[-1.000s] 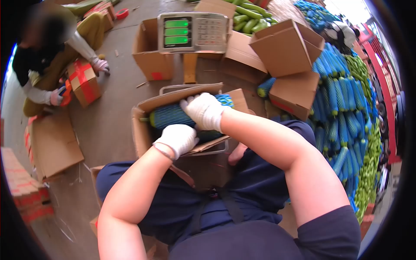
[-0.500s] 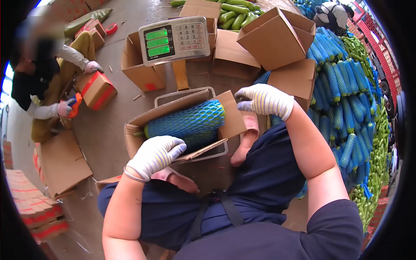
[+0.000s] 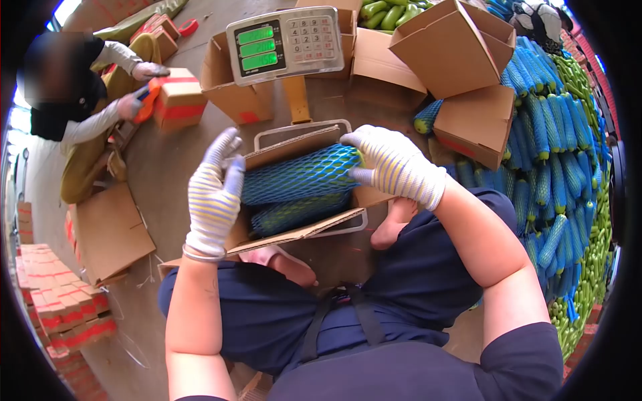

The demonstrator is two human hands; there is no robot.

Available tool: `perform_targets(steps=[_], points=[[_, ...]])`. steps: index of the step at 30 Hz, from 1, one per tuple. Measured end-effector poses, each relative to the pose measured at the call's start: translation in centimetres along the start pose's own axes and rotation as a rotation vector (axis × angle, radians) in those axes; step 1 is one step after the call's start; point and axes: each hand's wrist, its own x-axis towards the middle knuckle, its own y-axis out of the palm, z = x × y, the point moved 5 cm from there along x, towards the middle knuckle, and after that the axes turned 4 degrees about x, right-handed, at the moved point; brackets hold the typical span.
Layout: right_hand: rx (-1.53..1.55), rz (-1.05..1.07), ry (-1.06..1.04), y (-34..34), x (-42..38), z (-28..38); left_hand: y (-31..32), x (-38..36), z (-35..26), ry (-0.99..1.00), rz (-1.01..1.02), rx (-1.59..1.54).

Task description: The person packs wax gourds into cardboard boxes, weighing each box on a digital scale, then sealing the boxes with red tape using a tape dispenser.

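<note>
An open cardboard box (image 3: 294, 235) sits on a metal scale platform in front of me, filled with gourds in blue foam netting (image 3: 301, 177). My left hand (image 3: 214, 194), in a striped white glove, is raised flat with its fingers apart at the box's left end, holding nothing. My right hand (image 3: 394, 164), gloved the same way, presses on the right end of the top netted gourd. The scale's display head (image 3: 284, 43) stands on a post behind the box, its green readouts lit.
A large pile of netted and bare green gourds (image 3: 555, 154) fills the right side. Open empty cartons (image 3: 455, 47) stand behind the scale. At the upper left another person (image 3: 73, 100) tapes a red-banded box (image 3: 177, 100). Flat cartons (image 3: 110, 230) and stacked red-printed cartons (image 3: 57, 301) lie left.
My right hand has come back from the right onto the end of the top gourd. My left hand has lifted off the box's front flap and opened at the left end.
</note>
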Motion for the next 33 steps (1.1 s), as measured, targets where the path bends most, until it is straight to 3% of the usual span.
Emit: perform_targets(steps=[1,3,8,10,13,14,17,19,20,21,23,24,26,28,31,33], points=[[-0.048,-0.009,-0.085,0.4,0.4,0.7,-0.8,0.7,0.3,0.038,-0.043,-0.057],[-0.102,0.091,-0.032,2.1,1.2,0.9,-2.6,1.4,0.7,-0.053,-0.154,-0.204],[-0.169,0.203,0.000,4.0,2.5,0.7,-5.0,1.6,1.4,-0.050,-0.287,-0.217],[-0.201,0.238,0.013,3.6,2.9,0.9,-5.1,1.6,1.7,0.027,-0.244,-0.083],[-0.223,0.291,0.026,2.5,3.0,1.9,-2.7,0.2,0.2,-0.055,0.077,-0.068],[-0.181,0.256,0.020,1.9,2.8,2.0,-1.9,-0.3,-0.6,0.058,0.195,0.083],[0.080,0.205,0.118,-1.5,2.2,2.6,1.2,-1.6,-2.7,0.385,0.388,0.312],[0.236,0.137,0.188,-3.6,2.1,3.8,3.1,-2.0,-3.8,0.472,0.347,0.453],[0.403,0.073,0.264,-4.6,1.9,4.3,4.3,-2.2,-3.6,0.447,0.363,0.428],[0.382,0.035,0.256,-5.2,1.8,6.0,5.1,-2.0,-3.4,0.353,0.374,0.368],[0.763,-0.070,0.074,-5.8,1.4,7.4,5.4,-2.1,-4.1,0.277,0.318,-0.026],[1.036,-0.065,0.060,-6.3,1.9,7.1,5.0,-2.3,-5.2,0.514,0.229,0.354],[1.568,-0.120,-0.044,-7.8,1.9,7.6,3.0,-1.7,-8.3,0.505,0.165,0.267],[1.414,-0.212,-0.034,-7.8,1.9,7.7,0.8,-1.8,-7.1,0.153,0.143,-0.333],[1.070,-0.121,-0.014,-5.7,2.1,8.2,-1.0,-2.4,-6.8,0.078,-0.002,-0.603],[0.778,-0.102,-0.215,-3.4,2.6,8.7,-1.5,-2.4,-7.1,0.099,-0.101,-0.726]])
